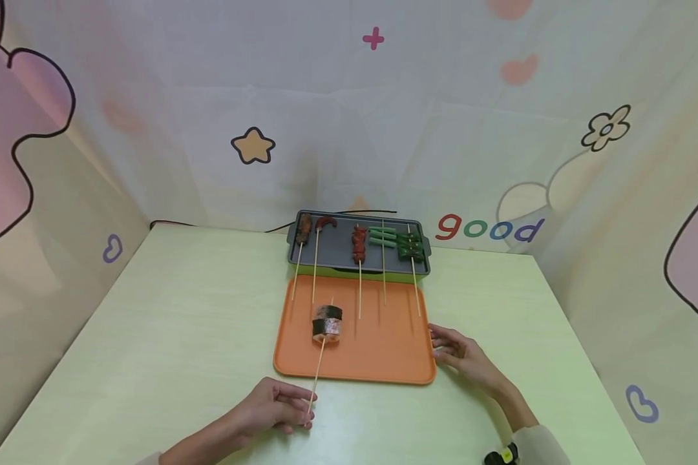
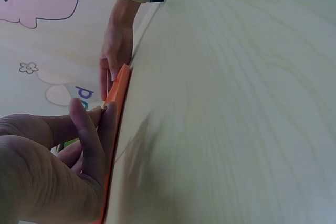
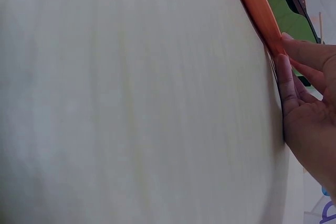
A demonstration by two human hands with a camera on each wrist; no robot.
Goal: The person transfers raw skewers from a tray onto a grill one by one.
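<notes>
My left hand pinches the lower end of a thin wooden skewer stick in front of the orange tray. Black-and-white sushi-roll-like pieces are threaded on that skewer, over the tray's left part. At the tray's right edge, my right hand holds the rim between thumb and fingers. The right wrist view shows the fingertips right at the orange rim. In the left wrist view, the left hand covers much of the tray.
Behind the tray stands a toy grill with a grey top and green base. Several skewers lie on it, including brown meat, red pieces and green vegetables; their sticks reach over the tray. Printed cloth walls enclose the pale table.
</notes>
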